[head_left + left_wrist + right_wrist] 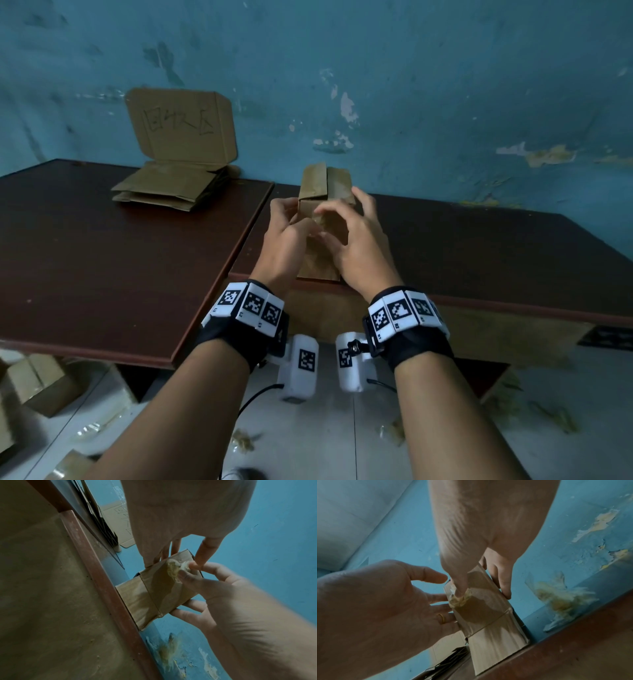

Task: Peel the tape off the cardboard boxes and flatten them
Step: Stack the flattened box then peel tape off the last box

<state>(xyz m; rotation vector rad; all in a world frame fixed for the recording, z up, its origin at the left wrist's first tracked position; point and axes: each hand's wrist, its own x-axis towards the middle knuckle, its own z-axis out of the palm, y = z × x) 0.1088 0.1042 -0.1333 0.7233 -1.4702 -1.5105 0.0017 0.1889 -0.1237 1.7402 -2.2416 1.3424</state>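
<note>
Seems the peeling step. Holds the box (325,185) on end at the near edge of the surface (479,246), tape (173,568) bunched up on one face, the rest stuck flat. Wraps the right hand (363,246) round the box, thumb on the bunch; braces with the left hand (287,240), fingers (435,576) spread. Calls next for pinching that bunch and pulling along the strip.

Against a peeling blue wall (445,85), the left surface (102,257) carries a stack of flattened cardboard (164,188) (a hand-lettered cardboard sign (181,126) leans behind it); on the adjoining right surface (479,246), a cardboard box (325,185) stands at the near edge.
</note>
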